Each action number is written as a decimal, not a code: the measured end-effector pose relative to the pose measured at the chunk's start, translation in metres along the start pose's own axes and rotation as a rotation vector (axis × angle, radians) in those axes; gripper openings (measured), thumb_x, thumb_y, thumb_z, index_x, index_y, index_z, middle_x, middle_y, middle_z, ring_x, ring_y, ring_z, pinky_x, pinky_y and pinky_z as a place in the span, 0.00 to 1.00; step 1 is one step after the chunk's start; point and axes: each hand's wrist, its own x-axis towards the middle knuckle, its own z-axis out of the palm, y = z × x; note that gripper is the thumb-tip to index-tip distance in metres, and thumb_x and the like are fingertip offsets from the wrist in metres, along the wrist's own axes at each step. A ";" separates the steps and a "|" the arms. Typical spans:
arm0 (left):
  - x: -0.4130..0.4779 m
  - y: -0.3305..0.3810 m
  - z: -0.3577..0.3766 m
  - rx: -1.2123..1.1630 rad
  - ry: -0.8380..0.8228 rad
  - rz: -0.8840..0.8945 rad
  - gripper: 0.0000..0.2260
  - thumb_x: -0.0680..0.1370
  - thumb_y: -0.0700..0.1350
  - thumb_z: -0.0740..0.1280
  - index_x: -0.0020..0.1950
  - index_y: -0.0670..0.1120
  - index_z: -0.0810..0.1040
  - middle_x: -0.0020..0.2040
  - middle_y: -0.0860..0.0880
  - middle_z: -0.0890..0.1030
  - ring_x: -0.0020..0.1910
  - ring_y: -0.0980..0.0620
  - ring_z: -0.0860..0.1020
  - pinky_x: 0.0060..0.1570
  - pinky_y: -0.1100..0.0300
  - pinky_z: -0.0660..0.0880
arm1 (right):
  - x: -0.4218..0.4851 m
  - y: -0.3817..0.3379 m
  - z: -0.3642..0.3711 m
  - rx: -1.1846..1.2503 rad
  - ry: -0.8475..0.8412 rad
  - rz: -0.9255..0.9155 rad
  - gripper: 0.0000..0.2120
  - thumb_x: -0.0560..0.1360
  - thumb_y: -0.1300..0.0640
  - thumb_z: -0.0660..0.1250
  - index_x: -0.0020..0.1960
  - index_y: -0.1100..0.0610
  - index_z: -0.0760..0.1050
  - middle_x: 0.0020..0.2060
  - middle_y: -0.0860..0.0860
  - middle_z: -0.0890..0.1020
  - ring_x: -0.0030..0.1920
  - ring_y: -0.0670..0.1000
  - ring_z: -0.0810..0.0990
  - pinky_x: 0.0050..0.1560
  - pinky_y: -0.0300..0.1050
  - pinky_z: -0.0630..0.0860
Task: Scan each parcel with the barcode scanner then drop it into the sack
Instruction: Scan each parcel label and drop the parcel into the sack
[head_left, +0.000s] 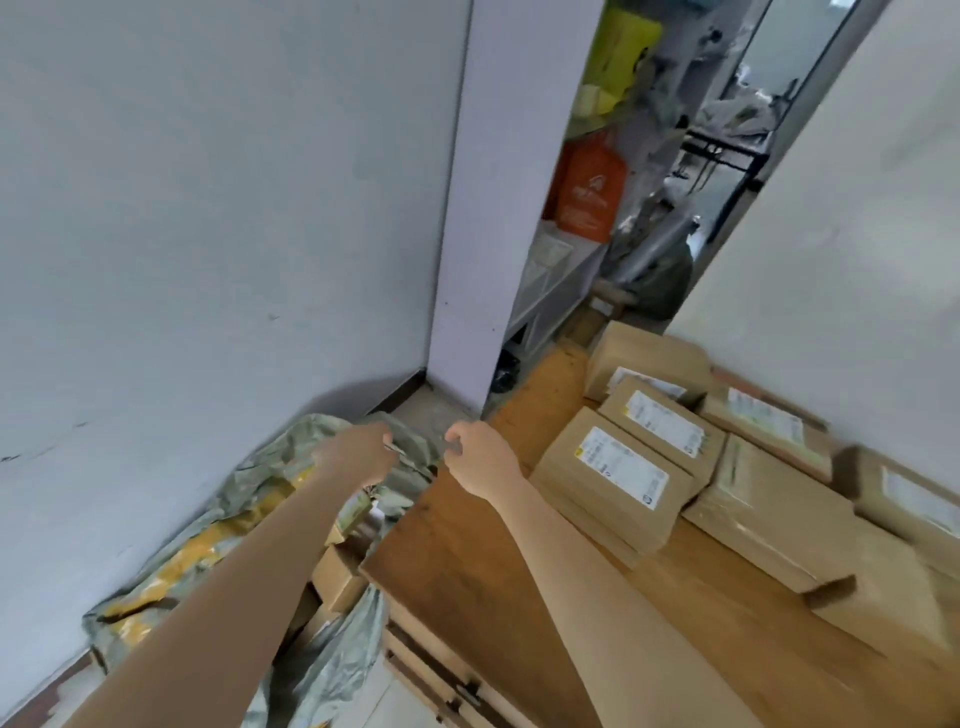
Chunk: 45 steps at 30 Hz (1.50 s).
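Your forearms (249, 571) stretch forward | left hand (358, 452) grip pinches rim of sack (244, 504) | right hand (480, 460) curled just beside rim, cannot tell if grip holds it | sack on floor (426, 410) against table (493, 571), boxes (340, 577) in its mouth | parcels (618, 478) stacked on table, right of your arms

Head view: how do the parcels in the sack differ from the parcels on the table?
The sack parcels sit low, partly hidden by the sack, beside the table; the table parcels lie stacked in plain view. The table parcels show white labels face up; labels on the sack parcels are hard to make out. Both sets are brown cardboard boxes.
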 end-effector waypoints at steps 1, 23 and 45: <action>0.002 0.022 0.002 0.009 -0.004 0.037 0.18 0.80 0.48 0.57 0.70 0.50 0.70 0.65 0.45 0.76 0.60 0.43 0.76 0.60 0.47 0.74 | -0.006 0.018 -0.014 0.019 0.035 0.031 0.12 0.79 0.57 0.59 0.61 0.56 0.74 0.56 0.54 0.76 0.51 0.55 0.78 0.49 0.51 0.77; -0.063 0.417 0.157 0.317 -0.069 0.667 0.16 0.79 0.51 0.59 0.66 0.50 0.73 0.62 0.45 0.77 0.59 0.44 0.75 0.55 0.51 0.75 | -0.214 0.356 -0.155 -0.017 0.337 0.575 0.20 0.77 0.54 0.62 0.69 0.52 0.69 0.64 0.55 0.74 0.61 0.57 0.74 0.56 0.50 0.75; -0.104 0.524 0.305 0.285 -0.311 0.781 0.35 0.78 0.45 0.64 0.80 0.45 0.48 0.56 0.42 0.78 0.51 0.44 0.79 0.51 0.51 0.79 | -0.295 0.474 -0.131 0.260 0.426 0.728 0.32 0.73 0.62 0.66 0.74 0.52 0.59 0.63 0.58 0.71 0.60 0.59 0.74 0.57 0.50 0.75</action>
